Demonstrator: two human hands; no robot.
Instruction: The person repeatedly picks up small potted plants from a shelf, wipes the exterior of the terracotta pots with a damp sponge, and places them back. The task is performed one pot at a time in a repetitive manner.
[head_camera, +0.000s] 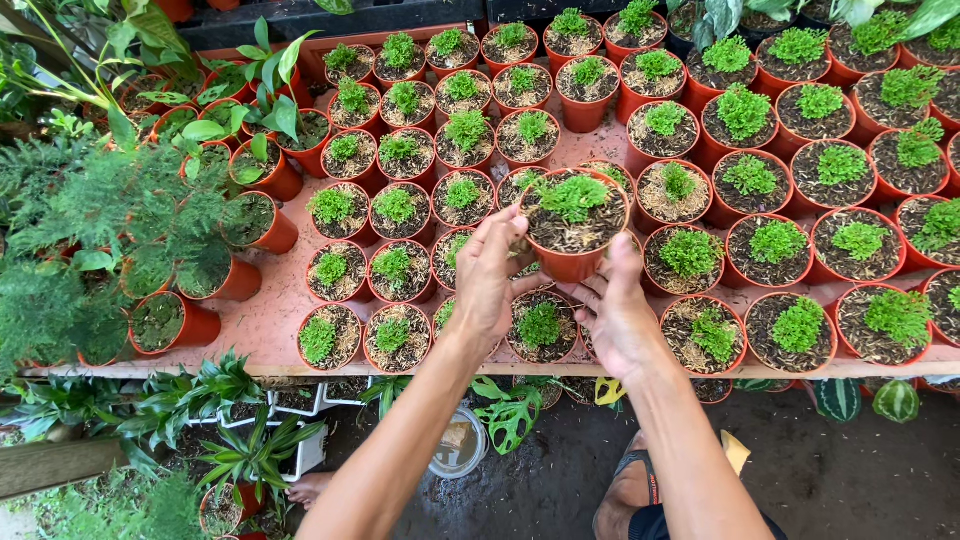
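Both my hands hold one small orange pot (573, 262) with a low green moss-like plant (573, 196) in dark soil, lifted above the bench. My left hand (487, 285) grips its left side, fingers curled over the rim. My right hand (618, 310) cups its lower right side. Under the held pot, more small orange pots (540, 328) of the same plant stand in rows on the pink bench top (270, 320).
Several rows of orange pots (745, 120) with small green plants fill the bench. Feathery ferns (120, 230) and leafy plants (265, 90) crowd the left. Below the front edge are white pots (300, 400), a clear round container (458, 445), striped round leaves (838, 398) and wet dark ground.
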